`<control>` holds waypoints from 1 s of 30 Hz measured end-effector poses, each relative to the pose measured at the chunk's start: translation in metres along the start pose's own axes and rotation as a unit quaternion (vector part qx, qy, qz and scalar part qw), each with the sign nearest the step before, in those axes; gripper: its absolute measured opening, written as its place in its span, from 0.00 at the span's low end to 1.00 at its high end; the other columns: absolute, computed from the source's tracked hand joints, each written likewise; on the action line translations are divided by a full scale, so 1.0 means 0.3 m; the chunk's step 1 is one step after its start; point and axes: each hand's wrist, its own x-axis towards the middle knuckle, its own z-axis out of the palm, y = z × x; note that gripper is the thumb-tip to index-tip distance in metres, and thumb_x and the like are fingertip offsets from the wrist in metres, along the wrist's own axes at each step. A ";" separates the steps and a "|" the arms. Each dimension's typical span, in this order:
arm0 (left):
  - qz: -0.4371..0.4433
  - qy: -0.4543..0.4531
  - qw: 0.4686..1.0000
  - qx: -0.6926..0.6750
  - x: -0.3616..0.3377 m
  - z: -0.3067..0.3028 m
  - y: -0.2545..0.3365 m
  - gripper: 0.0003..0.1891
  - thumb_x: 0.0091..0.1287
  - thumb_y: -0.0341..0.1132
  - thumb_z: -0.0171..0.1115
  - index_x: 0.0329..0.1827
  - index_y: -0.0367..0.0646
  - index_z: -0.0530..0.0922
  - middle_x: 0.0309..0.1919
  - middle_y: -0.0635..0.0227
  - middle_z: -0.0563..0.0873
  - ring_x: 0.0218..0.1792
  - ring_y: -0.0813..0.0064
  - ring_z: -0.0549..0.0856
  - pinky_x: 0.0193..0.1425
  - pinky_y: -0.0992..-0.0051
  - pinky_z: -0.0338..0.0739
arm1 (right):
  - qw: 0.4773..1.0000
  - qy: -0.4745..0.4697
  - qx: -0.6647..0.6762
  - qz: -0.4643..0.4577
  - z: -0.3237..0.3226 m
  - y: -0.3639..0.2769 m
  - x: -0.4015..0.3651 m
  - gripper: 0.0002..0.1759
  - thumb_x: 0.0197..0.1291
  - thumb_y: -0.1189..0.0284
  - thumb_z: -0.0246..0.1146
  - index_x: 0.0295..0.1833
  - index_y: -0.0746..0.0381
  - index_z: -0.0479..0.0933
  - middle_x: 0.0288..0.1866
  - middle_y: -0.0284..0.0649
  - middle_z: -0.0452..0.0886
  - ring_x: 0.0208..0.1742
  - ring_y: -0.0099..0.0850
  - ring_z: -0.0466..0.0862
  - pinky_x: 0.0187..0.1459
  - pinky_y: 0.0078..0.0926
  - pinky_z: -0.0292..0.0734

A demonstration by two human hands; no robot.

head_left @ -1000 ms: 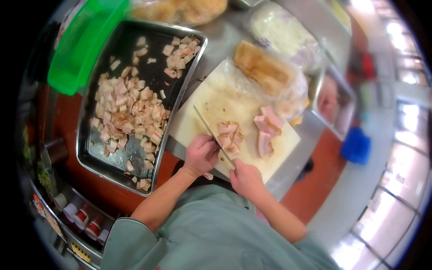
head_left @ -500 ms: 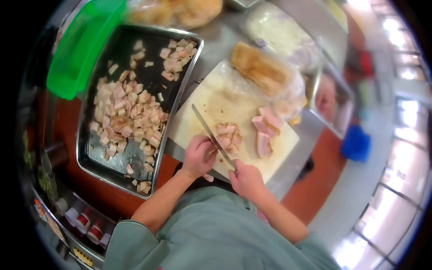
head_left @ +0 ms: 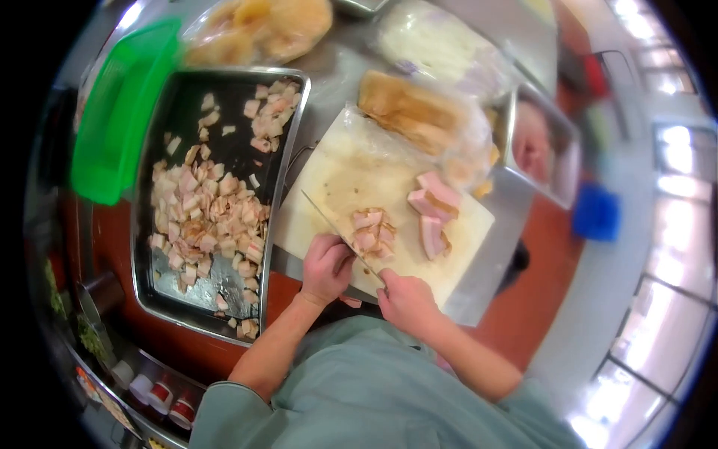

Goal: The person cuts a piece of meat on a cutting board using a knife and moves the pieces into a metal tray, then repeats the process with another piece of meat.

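My right hand (head_left: 410, 301) is closed around the handle of a long knife (head_left: 322, 213). Its blade slants up and left over the white cutting board (head_left: 320, 176). Curled against the near side of the blade, my left hand (head_left: 327, 268) has its fingers closed; whatever they hold is hidden. Just beyond the blade lies a small cluster of cut bacon pieces (head_left: 372, 232). Farther right on the board are larger bacon slices (head_left: 434, 206).
Left of the board, a black metal tray (head_left: 232, 159) holds many diced pieces. A green basket (head_left: 120, 120) stands beyond it. A bagged brown slab (head_left: 407, 105) overlaps the board's far edge. Metal pan (head_left: 565, 172) with meat sits at right.
The view has shifted slightly, so the tray sits lower in it. The knife blade shows thinner, turned more edge-on. Both hands keep their places by the blade.
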 end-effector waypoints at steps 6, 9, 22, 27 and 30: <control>-0.002 -0.001 1.000 0.010 -0.017 0.017 -0.021 0.13 0.56 0.21 0.74 0.44 0.39 0.86 0.45 0.57 0.87 0.48 0.50 0.86 0.53 0.58 0.83 | 1.000 -0.005 0.006 0.009 0.042 0.002 0.023 0.08 0.67 0.71 0.65 0.48 0.63 0.77 0.28 0.54 0.84 0.34 0.59 0.86 0.38 0.58 0.80; -0.015 -0.007 1.000 0.011 -0.032 0.022 -0.026 0.13 0.56 0.22 0.74 0.45 0.37 0.85 0.46 0.55 0.86 0.48 0.49 0.86 0.54 0.59 0.83 | 1.000 0.003 0.020 -0.002 0.033 -0.003 0.026 0.07 0.67 0.71 0.64 0.46 0.63 0.77 0.28 0.54 0.83 0.33 0.59 0.86 0.38 0.58 0.80; -0.024 -0.012 0.998 0.048 -0.022 0.030 -0.014 0.13 0.56 0.24 0.75 0.43 0.38 0.83 0.47 0.55 0.85 0.48 0.50 0.85 0.54 0.57 0.82 | 0.999 0.049 0.014 -0.009 0.097 0.050 0.102 0.12 0.66 0.71 0.64 0.52 0.62 0.81 0.32 0.53 0.87 0.35 0.58 0.87 0.40 0.56 0.82; -0.087 -0.013 0.995 0.037 0.009 0.041 0.022 0.12 0.61 0.21 0.72 0.47 0.37 0.83 0.49 0.55 0.85 0.44 0.58 0.86 0.47 0.64 0.84 | 0.998 0.045 0.032 0.018 -0.010 0.035 0.013 0.22 0.66 0.70 0.64 0.65 0.58 0.80 0.36 0.50 0.88 0.36 0.55 0.88 0.39 0.53 0.82; -0.101 0.011 0.994 0.030 0.045 -0.003 0.062 0.13 0.62 0.20 0.71 0.49 0.37 0.83 0.48 0.55 0.85 0.43 0.62 0.86 0.45 0.65 0.83 | 0.995 0.091 0.032 0.013 -0.021 0.021 -0.008 0.24 0.65 0.71 0.64 0.67 0.57 0.77 0.37 0.48 0.88 0.35 0.52 0.88 0.37 0.52 0.82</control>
